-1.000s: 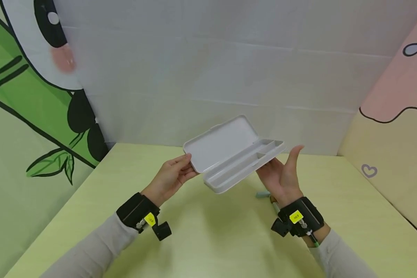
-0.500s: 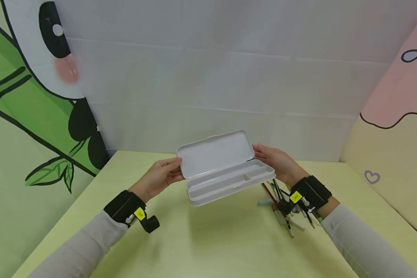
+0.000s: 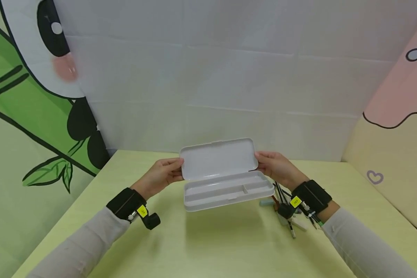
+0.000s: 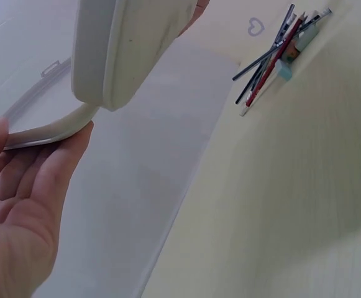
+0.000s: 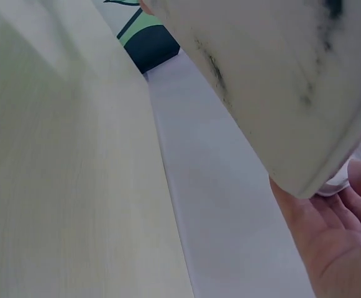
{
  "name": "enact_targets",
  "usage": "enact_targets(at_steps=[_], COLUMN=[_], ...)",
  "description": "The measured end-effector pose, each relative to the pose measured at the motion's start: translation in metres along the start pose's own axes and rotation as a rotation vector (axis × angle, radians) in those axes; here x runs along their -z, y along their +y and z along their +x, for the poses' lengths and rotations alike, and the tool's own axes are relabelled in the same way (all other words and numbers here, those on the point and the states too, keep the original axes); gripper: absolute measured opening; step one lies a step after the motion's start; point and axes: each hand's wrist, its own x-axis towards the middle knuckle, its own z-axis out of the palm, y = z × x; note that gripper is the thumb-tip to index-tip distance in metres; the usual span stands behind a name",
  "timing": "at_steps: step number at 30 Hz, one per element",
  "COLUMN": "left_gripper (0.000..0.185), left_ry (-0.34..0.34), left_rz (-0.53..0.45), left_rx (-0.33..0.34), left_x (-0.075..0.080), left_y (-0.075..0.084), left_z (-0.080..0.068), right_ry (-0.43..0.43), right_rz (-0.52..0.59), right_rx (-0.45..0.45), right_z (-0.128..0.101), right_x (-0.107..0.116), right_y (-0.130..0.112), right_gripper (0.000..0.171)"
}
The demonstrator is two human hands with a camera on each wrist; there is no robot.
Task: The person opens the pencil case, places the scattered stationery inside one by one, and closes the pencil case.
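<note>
**Open pencil case held level over the tabletop**

A pale green tabletop sits boxed in by cartoon-printed panels. You hold the grey pencil case above it, lid up and both tray compartments bare. Your left hand pinches its left end, your right hand its right end, fingers curled on the edges. Its long axis runs left to right, the open side facing you. The pens and pencils lie heaped under your right wrist, none yet inside.

Pale grey sleeves, black wrist straps, yellow tags
</note>
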Motion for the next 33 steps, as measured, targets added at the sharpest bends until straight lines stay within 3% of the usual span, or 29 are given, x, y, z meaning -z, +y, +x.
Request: enact_targets(at_steps=[9,18,24,33], left_gripper=[0.051,0.045,0.042,0.042], left_ry=[0.067,0.064,0.050,0.088], left_rz=[0.179,0.295,0.355,0.404], left_rx=[0.001,-0.014,0.020,0.073], left_x=[-0.001,0.000,0.004,0.002], left_y=[-0.005,-0.018,-0.034,-0.045], left_z=[0.023,0.036,0.043,0.056], right_ry=[0.045,0.106,0.105,0.095], right_rz=[-0.075,-0.222,-0.289,-0.315], right_rx=[0.023,0.033,0.004,-0.047], right_z=[-0.005,-0.003,0.006,0.018], right_x=[0.004,0.008,0.007,0.011], right_y=[0.020,0.044,0.058,0.069], right_gripper=[0.049,0.046,0.041,0.041])
